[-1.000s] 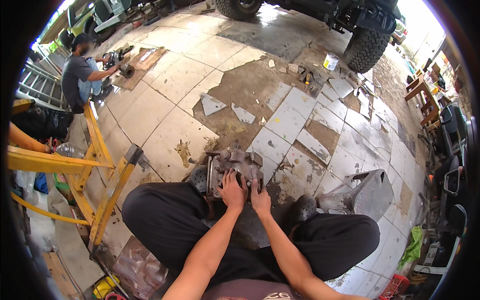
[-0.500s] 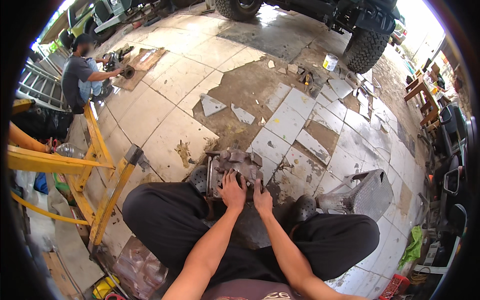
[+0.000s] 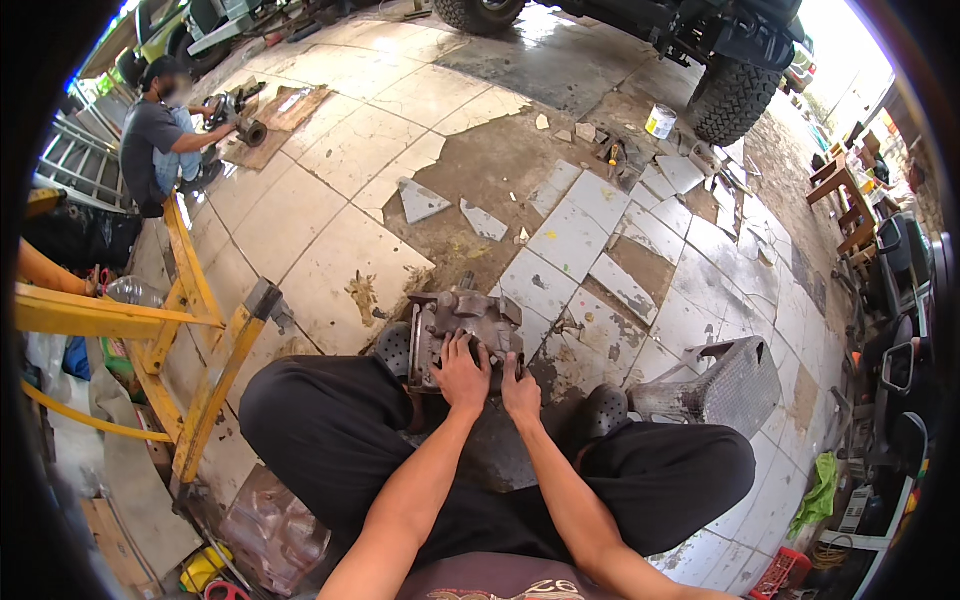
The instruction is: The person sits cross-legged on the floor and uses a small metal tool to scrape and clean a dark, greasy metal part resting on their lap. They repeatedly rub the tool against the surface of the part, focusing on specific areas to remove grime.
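Note:
A greasy, brownish metal gearbox housing [image 3: 440,318] sits on the floor between my feet, with a short shaft sticking out of its far side. On top of it lies my left hand [image 3: 464,372], fingers stretched over the casting and slightly apart. My right hand [image 3: 521,390] grips the housing's near right edge, thumb up along the side; its other fingers are mostly hidden. Dark clogs [image 3: 604,410] flank the part. Another similar metal casing [image 3: 272,530] rests on the floor by my left knee.
A yellow steel frame [image 3: 205,400] stands at my left. To my right is a grey plastic stool [image 3: 735,385]. Broken tiles [image 3: 625,285] lie ahead. A co-worker [image 3: 155,140] squats far left, handling metal parts. A vehicle's tyre [image 3: 735,100] stands beyond a paint can [image 3: 660,122].
Both hands stay on the housing, with only a slight shift of the right hand. The view has moved a little. The co-worker's head and arms have shifted slightly.

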Available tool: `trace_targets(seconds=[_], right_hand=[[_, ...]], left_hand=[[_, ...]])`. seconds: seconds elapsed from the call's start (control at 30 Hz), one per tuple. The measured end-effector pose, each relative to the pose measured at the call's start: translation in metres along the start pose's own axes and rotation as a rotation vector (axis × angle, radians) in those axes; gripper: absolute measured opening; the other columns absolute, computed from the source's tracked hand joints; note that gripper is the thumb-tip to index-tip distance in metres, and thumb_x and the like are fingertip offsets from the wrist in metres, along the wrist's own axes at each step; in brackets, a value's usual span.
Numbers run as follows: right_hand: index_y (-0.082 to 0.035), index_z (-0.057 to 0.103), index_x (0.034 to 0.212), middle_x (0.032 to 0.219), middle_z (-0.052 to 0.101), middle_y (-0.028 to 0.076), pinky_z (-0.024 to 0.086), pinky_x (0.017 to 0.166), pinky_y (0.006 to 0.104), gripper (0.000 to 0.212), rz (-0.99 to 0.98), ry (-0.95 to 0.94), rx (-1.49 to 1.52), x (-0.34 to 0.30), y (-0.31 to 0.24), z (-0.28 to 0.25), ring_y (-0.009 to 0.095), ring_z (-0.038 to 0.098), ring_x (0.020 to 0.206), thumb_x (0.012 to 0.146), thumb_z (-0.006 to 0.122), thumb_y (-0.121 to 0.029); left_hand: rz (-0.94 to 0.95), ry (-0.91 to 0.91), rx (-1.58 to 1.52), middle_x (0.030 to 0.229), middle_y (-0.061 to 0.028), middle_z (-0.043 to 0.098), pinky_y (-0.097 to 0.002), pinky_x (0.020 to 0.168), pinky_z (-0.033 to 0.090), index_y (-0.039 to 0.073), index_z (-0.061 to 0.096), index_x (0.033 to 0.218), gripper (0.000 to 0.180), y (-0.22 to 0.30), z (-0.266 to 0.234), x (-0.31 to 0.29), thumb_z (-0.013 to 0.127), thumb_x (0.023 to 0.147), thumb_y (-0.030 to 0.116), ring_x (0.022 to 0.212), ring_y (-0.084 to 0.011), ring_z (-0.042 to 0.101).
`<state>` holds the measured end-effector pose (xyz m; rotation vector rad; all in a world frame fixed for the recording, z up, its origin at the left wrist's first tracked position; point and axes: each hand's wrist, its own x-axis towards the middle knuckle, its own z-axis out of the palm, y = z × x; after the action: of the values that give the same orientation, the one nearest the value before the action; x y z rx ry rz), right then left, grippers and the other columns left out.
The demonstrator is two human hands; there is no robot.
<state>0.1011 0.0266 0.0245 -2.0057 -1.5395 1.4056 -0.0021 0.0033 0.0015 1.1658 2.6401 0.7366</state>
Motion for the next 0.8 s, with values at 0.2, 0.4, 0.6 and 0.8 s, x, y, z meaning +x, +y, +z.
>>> trace_targets(seconds=[0.2, 0.4, 0.6, 0.8], right_hand=[[0.003, 0.059, 0.131, 0.117, 0.064, 0.033, 0.044, 0.101, 0.0484, 0.082, -0.021, 0.000, -0.011, 0.003, 0.004, 0.003, 0.049, 0.058, 0.118, 0.096, 0.039, -0.069], [0.005, 0.055, 0.135, 0.119, 0.062, 0.036, 0.042, 0.104, 0.0494, 0.081, -0.052, -0.010, -0.008, -0.006, -0.001, 0.003, 0.050, 0.057, 0.118, 0.097, 0.039, -0.065], [0.005, 0.056, 0.134, 0.120, 0.062, 0.035, 0.042, 0.104, 0.0490, 0.080, -0.046, -0.023, 0.015, -0.004, -0.005, 0.001, 0.050, 0.056, 0.120, 0.098, 0.037, -0.064], [0.004, 0.058, 0.132, 0.119, 0.062, 0.035, 0.042, 0.104, 0.0484, 0.080, -0.014, 0.009, 0.039, -0.003, -0.005, 0.000, 0.049, 0.056, 0.121, 0.099, 0.036, -0.065]], left_hand=[[0.026, 0.030, 0.015, 0.142, -0.0052, 0.056, -0.0651, 0.107, 0.029, 0.009, 0.060, 0.124, 0.036, -0.002, 0.002, 0.000, 0.052, 0.098, 0.033, 0.139, -0.0239, 0.044], [0.007, 0.019, -0.006, 0.141, -0.0054, 0.056, -0.0651, 0.108, 0.028, 0.009, 0.059, 0.125, 0.037, -0.002, 0.000, -0.005, 0.053, 0.098, 0.034, 0.139, -0.0245, 0.044], [0.009, 0.019, 0.002, 0.141, -0.0055, 0.056, -0.0648, 0.109, 0.027, 0.009, 0.059, 0.125, 0.037, -0.003, -0.001, 0.000, 0.053, 0.098, 0.033, 0.140, -0.0244, 0.042], [0.006, 0.017, -0.002, 0.142, -0.0055, 0.055, -0.0655, 0.110, 0.026, 0.009, 0.059, 0.125, 0.037, -0.002, -0.001, -0.001, 0.053, 0.098, 0.034, 0.140, -0.0244, 0.042]])
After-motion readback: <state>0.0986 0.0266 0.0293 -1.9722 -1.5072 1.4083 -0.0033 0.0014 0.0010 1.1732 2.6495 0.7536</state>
